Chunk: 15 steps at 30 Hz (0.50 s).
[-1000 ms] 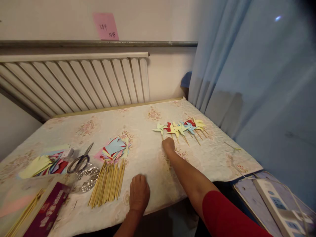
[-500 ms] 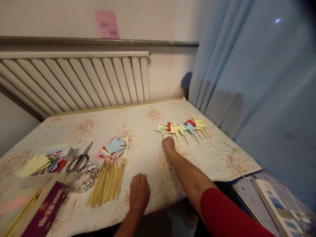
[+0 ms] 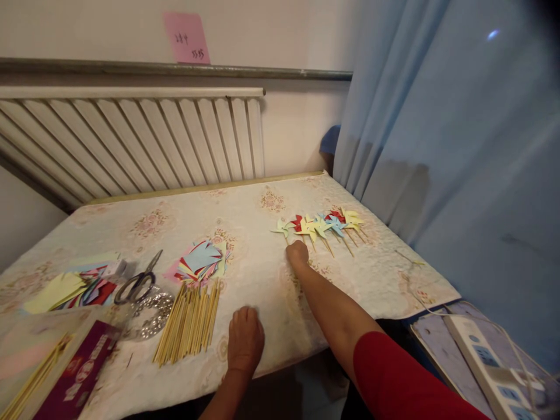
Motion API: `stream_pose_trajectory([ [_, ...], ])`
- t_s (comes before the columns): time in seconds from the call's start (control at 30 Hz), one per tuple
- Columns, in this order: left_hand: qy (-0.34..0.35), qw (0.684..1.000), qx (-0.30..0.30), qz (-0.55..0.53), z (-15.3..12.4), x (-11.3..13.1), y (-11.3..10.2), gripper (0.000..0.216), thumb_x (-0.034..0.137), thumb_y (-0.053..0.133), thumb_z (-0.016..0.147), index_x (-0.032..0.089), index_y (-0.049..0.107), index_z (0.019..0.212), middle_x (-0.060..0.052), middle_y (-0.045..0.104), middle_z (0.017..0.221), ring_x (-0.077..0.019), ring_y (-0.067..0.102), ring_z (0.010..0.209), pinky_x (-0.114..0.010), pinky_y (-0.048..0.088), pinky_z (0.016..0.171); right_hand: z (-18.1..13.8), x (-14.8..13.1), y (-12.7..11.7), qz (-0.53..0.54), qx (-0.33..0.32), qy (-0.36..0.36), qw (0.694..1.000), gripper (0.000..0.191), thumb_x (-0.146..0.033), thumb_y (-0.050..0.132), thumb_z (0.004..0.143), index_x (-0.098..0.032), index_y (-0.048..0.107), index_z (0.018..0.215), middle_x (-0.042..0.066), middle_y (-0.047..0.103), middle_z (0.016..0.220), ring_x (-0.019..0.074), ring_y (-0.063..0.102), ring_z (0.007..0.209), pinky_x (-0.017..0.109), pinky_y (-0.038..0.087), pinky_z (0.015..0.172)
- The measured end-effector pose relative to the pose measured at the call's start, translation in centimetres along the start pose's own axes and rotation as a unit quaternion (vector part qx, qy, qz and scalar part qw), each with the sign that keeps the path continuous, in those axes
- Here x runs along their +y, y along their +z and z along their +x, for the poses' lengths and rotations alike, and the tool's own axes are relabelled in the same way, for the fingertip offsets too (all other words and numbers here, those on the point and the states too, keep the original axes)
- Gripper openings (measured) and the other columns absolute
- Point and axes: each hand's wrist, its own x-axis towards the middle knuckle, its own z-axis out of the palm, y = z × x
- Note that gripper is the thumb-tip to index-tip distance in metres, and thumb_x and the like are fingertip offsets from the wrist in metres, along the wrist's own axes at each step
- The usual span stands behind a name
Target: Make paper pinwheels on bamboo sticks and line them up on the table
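Radiator point(image 3: 144, 140) and pale wall behind, blue curtain point(image 3: 437, 116) on the right; counter point(image 3: 184, 191) covered with floral cloth point(image 3: 245, 216).

Right hand point(image 3: 297, 255) was out past the middle of the counter, fingers closed around the stick of a pale green pinwheel point(image 3: 282, 228). That one lay at the left end of a row of finished pinwheels point(image 3: 308, 228) running toward the counter's right edge: red, yellow, pale green and blue, heads overlapping, sticks pointing to the near edge. Overlap hid the exact count.

Left hand point(image 3: 246, 338) rested near the near edge, fingers curled, palm side hidden; could not tell if anything was in it. Just left of it, many bare sticks point(image 3: 190, 324) lay side by side, with a pile of cut paper pieces point(image 3: 203, 255) beyond their far ends.

Toward the left edge: more coloured paper point(image 3: 65, 289), scissors point(image 3: 137, 284), small shiny metal pieces point(image 3: 154, 315) in clear plastic. Purple box point(image 3: 81, 370) at the near left corner.

Judged progress: a handful assembled and laid out, far more sticks and paper unused, so most of the material looked to be left.
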Motion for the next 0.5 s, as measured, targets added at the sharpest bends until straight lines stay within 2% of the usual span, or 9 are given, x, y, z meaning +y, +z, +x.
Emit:
stream_pose_trajectory([
  [0.5, -0.001, 1.0, -0.002, -0.001, -0.02, 0.15, -0.25, 0.014, 0.012, 0.044, 0.088, 0.017, 0.056, 0.085, -0.008, 0.053, 0.089, -0.0244, 0.046, 0.088, -0.038, 0.037, 0.079, -0.53, 0.19, 0.09, -0.033, 0.011, -0.032, 0.999, 0.028, -0.015, 0.053, 0.08, -0.013, 0.069, 0.104, 0.018, 0.07, 0.105, 0.0263, 0.067, 0.1, 0.029, 0.05, 0.076],
])
